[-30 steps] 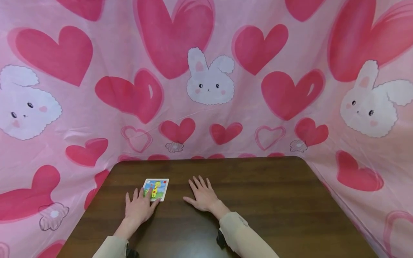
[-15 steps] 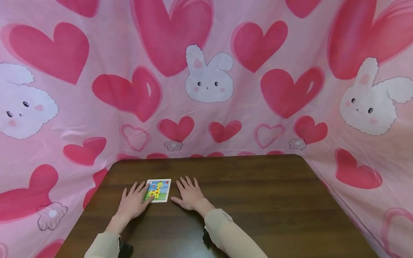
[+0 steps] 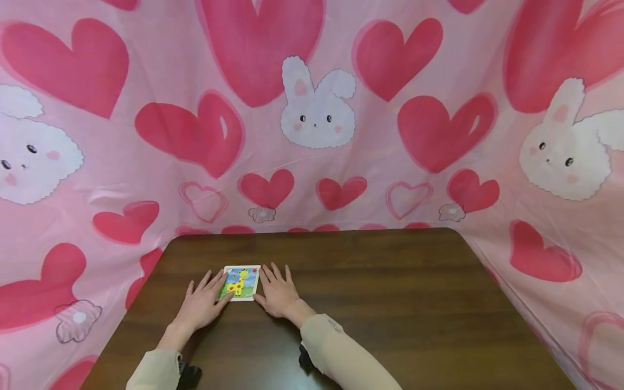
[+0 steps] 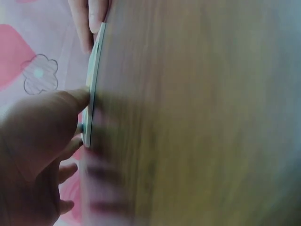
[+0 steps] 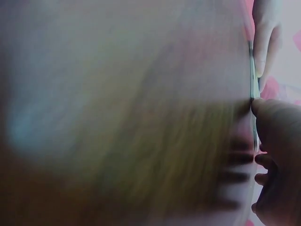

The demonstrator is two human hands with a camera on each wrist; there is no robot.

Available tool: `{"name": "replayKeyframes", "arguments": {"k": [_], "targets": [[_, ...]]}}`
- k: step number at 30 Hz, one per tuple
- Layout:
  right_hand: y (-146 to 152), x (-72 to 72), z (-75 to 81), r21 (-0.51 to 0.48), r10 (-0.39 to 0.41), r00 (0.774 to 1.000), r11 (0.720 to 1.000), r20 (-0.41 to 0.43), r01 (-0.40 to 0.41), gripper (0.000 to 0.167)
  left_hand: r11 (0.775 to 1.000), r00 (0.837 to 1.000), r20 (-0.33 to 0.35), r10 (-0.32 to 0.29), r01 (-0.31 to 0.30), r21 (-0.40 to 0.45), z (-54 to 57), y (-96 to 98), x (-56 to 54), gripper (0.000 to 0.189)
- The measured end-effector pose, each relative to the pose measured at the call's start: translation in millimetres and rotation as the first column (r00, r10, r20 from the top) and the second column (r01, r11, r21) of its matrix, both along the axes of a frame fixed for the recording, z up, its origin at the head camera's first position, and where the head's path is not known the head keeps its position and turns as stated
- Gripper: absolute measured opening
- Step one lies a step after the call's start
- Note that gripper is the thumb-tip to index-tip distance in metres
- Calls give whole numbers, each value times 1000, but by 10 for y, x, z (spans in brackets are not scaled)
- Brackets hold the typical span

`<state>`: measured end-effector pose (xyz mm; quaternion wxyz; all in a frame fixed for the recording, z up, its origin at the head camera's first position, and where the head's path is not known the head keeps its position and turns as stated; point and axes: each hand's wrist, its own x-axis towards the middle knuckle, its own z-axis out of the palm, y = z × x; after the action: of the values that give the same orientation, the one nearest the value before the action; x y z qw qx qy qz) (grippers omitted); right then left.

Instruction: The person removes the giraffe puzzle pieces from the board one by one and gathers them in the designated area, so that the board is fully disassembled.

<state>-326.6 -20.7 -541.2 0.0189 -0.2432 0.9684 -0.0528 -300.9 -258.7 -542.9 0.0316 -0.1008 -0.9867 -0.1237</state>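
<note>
A thin square picture board [image 3: 245, 281] with a yellow spotted giraffe and a pale border lies flat on the brown table. My left hand [image 3: 200, 306] rests at its left side, fingers spread and fairly straight, with thumb and forefinger at the board's edge. On the opposite side, my right hand [image 3: 279, 295] touches the right edge with its thumb and forefinger, its fingers extended too. From the left wrist view, the board [image 4: 96, 70] appears edge-on, with the thumb against its near side. The right wrist view shows the board's edge only as a narrow, partly hidden strip.
The dark wooden table [image 3: 390, 303] has rounded far corners. Behind it and along its sides hangs a pink cloth [image 3: 380, 130] printed with hearts and white rabbits. Both forearms wear beige sleeves [image 3: 341, 349] with black wrist straps.
My right hand has moved left across the table to the board's right edge. My left hand has drawn back from over the board to its left side, uncovering the giraffe.
</note>
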Motion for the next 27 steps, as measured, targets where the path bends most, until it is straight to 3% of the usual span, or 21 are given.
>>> {"name": "replayKeyframes", "arguments": {"k": [5,12,27], "targets": [[132,2,27,8,29,999,1000,-18,-29,69,1000,1000,-9,-1,1,-15,37,152,38,74],[339,31,47,25,51,999,998,-21,-50,69,999,998,41,39,-37,-34,62,423,123,74],[833,57,19,-31,18,1000,999,1,-18,73,997,997,51,60,-58,-40,97,1014,125,74]]}}
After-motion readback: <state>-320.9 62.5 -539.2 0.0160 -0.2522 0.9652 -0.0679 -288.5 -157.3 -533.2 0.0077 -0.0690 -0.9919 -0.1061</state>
